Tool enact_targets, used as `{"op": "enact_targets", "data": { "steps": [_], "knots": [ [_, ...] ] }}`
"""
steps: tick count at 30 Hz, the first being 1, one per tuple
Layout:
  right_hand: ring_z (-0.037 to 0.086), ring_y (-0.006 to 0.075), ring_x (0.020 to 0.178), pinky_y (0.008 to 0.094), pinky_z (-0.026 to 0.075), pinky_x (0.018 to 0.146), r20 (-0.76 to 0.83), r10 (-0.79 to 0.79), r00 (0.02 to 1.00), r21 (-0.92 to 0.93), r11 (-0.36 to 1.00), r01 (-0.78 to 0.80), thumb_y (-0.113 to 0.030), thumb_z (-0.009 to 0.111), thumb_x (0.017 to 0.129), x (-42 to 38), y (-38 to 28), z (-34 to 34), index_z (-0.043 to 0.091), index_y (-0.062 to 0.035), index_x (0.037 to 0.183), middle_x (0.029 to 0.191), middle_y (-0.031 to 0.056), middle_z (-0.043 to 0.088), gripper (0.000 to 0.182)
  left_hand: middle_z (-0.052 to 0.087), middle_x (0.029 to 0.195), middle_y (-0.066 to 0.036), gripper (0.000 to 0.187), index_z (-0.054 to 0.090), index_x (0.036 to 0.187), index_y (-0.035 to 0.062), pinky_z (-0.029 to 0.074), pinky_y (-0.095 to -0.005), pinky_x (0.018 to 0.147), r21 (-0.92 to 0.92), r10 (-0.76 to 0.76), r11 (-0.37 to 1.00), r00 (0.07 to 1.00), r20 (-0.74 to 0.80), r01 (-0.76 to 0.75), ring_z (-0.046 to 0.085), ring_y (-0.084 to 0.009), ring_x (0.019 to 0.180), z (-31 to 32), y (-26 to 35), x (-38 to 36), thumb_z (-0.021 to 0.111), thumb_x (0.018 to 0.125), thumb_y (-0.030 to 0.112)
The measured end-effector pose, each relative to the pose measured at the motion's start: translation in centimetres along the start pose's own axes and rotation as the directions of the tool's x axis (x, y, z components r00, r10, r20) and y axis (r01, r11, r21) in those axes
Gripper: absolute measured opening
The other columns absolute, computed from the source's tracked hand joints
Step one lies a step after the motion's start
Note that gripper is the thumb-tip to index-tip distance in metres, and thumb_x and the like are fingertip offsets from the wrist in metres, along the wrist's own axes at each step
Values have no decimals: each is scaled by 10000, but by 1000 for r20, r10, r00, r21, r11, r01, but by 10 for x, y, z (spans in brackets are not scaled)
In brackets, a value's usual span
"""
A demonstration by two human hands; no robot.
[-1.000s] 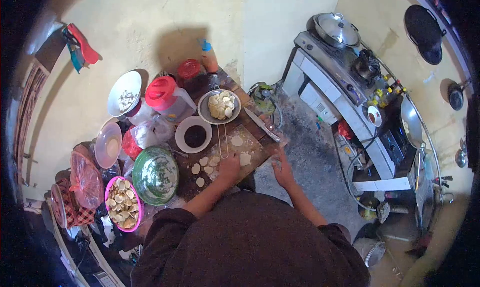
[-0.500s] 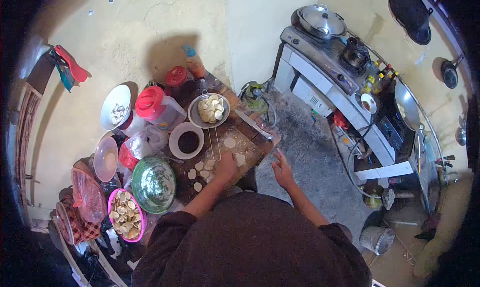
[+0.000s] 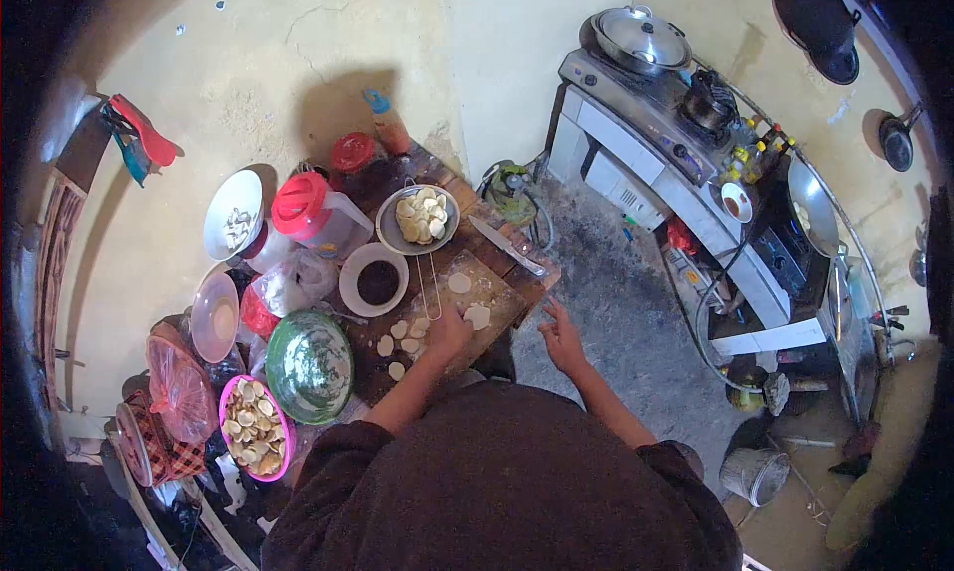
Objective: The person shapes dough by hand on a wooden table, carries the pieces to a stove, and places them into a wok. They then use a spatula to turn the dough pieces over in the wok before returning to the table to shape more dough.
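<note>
On the floury wooden board (image 3: 485,344) lie several thin pale round pieces (image 3: 477,318), of dough or a sliced vegetable. My left hand (image 3: 449,332) rests low over the board beside these rounds; its fingertips are hidden beneath it. Off the right edge of the board, my right hand (image 3: 562,336) hangs in the air with fingers apart and nothing in it. Just ahead of my left hand lies the handle of a strainer (image 3: 390,235), whose basket is filled with pale slices (image 3: 421,215). Left of the strainer sits a white bowl (image 3: 350,298) of dark liquid.
A knife (image 3: 509,247) lies at the table's right edge. To the left stand a green basin (image 3: 310,367), a pink-rimmed basket (image 3: 287,447) of slices, and a red-lidded pitcher (image 3: 300,205). A stove (image 3: 646,109) stands across the floor on the right.
The whole view has shifted very slightly. Both hands keep nearly the same places, and the rounds and bowls stay where they were.
</note>
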State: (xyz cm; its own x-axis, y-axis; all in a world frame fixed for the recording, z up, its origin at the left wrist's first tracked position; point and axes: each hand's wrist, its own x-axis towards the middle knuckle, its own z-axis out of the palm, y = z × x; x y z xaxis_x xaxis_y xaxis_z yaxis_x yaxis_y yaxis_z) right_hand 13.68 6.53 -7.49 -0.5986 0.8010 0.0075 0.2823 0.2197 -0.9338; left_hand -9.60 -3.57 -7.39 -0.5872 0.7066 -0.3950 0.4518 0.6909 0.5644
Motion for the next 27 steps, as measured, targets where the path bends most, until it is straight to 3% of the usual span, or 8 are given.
{"op": "enact_targets", "data": {
  "steps": [5, 8, 10, 13, 17, 23, 25, 27],
  "knots": [
    [628, 222, 863, 339, 485, 789, -28, -42, 999, -10, 999, 41, -191, 479, 928, 0, 10, 3, 265, -72, 1389, 1250, 181, 509, 523, 622, 912, -214, 308, 585, 951, 9, 474, -450, 760, 29, 73, 997, 997, -32, -72, 609, -375, 890, -15, 22, -13, 622, 718, 207],
    [627, 220, 865, 332, 486, 785, -5, 40, 999, 22, 999, -40, -184, 480, 927, -2, 4, -1, 266, -70, 1389, 1247, 177, 512, 522, 622, 868, -200, 294, 586, 934, 8, 482, -417, 732, -107, -27, 994, 999, 31, 30, 619, -341, 854, -4, 7, 3, 628, 718, 202],
    [627, 218, 863, 329, 487, 781, -4, 35, 999, 3, 999, -35, -185, 481, 927, -1, 5, -3, 263, -70, 1390, 1250, 176, 510, 525, 620, 837, -174, 300, 577, 922, 14, 478, -402, 724, -410, -95, 903, 991, 96, 127, 621, -314, 818, 13, -17, 21, 641, 701, 207],
    [626, 214, 858, 323, 488, 772, -3, 61, 998, -30, 998, -61, -188, 482, 928, 0, 16, -1, 257, -70, 1393, 1250, 176, 510, 530, 626, 866, -145, 330, 565, 929, 24, 473, -393, 750, -133, 63, 989, 997, -42, -68, 620, -295, 828, -18, 12, -12, 657, 677, 217],
    [625, 207, 844, 325, 489, 760, -1, 42, 999, -59, 997, -42, -182, 485, 927, 0, 16, -1, 245, -74, 1398, 1240, 177, 518, 539, 623, 891, -122, 401, 544, 978, 33, 472, -375, 767, -1, 37, 999, 997, -64, -37, 616, -269, 830, -6, 8, -7, 678, 648, 215],
    [629, 203, 833, 328, 492, 746, -31, 0, 1000, -50, 999, -1, -165, 484, 921, 3, 14, 2, 245, -80, 1399, 1237, 175, 523, 541, 622, 839, -94, 347, 542, 962, 1, 492, -315, 640, -315, 49, 948, 999, -10, -49, 609, -183, 716, 6, 2, 8, 708, 683, 125],
    [631, 206, 835, 330, 493, 749, -29, 7, 1000, -38, 999, -8, -164, 483, 920, 4, 10, 1, 246, -79, 1397, 1237, 174, 523, 540, 620, 842, -82, 259, 537, 944, -1, 496, -293, 642, -768, 14, 639, 998, 62, 39, 606, -164, 724, -3, 22, -2, 664, 729, 67],
    [632, 209, 837, 333, 494, 751, -26, 16, 1000, -26, 1000, -17, -162, 482, 918, 5, -1, 0, 246, -78, 1396, 1238, 172, 524, 539, 604, 848, -71, 229, 541, 945, 15, 494, -280, 676, -750, 37, 660, 995, 87, 41, 599, -154, 751, -5, 26, 3, 633, 735, 12]
  ]
}}
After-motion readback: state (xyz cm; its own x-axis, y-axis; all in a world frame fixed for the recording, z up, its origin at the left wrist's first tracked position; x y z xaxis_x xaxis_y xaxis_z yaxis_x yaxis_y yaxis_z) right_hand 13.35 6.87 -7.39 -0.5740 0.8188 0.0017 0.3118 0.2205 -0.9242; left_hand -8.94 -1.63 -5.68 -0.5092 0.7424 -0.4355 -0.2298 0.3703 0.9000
